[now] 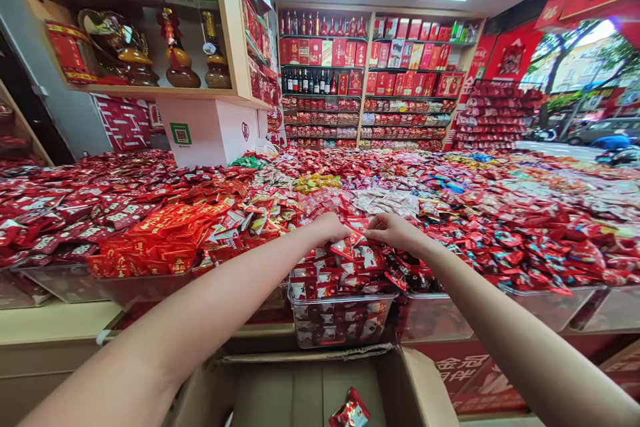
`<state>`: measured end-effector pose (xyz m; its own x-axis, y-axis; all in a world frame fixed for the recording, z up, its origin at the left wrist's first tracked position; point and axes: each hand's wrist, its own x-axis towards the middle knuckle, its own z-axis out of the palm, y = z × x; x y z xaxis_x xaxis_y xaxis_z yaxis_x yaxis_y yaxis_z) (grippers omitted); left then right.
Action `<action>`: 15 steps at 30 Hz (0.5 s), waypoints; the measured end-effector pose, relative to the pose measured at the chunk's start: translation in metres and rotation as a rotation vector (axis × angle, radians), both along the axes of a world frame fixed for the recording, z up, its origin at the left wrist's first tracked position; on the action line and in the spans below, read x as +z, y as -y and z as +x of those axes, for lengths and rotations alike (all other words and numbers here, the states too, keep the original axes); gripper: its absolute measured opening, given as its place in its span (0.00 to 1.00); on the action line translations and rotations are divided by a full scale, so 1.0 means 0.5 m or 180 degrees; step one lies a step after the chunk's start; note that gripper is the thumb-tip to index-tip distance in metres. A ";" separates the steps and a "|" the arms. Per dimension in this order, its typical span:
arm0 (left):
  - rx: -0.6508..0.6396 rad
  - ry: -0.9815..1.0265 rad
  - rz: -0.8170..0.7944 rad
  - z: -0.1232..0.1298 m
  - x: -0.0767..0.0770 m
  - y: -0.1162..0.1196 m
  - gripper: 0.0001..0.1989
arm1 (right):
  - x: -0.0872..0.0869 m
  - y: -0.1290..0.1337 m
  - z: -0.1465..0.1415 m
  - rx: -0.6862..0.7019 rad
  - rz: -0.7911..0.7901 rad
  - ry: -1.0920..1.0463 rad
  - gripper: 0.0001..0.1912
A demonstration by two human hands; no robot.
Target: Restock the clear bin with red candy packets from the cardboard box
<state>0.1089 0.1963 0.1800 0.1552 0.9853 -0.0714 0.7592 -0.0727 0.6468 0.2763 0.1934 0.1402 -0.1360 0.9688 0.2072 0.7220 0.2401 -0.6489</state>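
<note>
Above a clear plastic bin (345, 299), my left hand (330, 228) is closed, its fingers pinching a red-and-white wrapped candy packet (356, 237). My right hand (393, 232) comes in from the other side, thumb and fingers pinched at the right edge of the same packet. The fingertips of both hands are partly hidden by wrappers. Similar red-and-white packets (327, 280) lie in neat layers in the bin beneath. Below it stands an open cardboard box (273, 390), with a shiny red packet (350, 408) on its bottom.
Heaped candy bins stretch to both sides, with bright red packets (165, 240) at the left and darker red ones (530, 247) at the right. A white pillar (195, 130) rises at the back left. Behind are shelves (370, 80) of bottles and gift boxes.
</note>
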 end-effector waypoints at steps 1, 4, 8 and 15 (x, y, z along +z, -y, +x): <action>0.0006 -0.0070 0.0085 -0.002 -0.001 -0.007 0.10 | 0.000 0.002 -0.001 -0.0012 0.0014 0.0020 0.08; 0.0083 -0.0172 0.0306 -0.008 -0.007 -0.020 0.09 | -0.001 0.009 -0.003 -0.0066 0.0103 0.0091 0.07; 0.0225 -0.0103 0.0337 -0.009 -0.017 -0.014 0.07 | -0.003 0.014 -0.006 -0.0133 0.0211 0.0124 0.07; 0.0258 0.0077 0.0303 0.005 -0.014 -0.016 0.07 | 0.001 0.008 -0.015 -0.0301 0.0071 -0.0109 0.12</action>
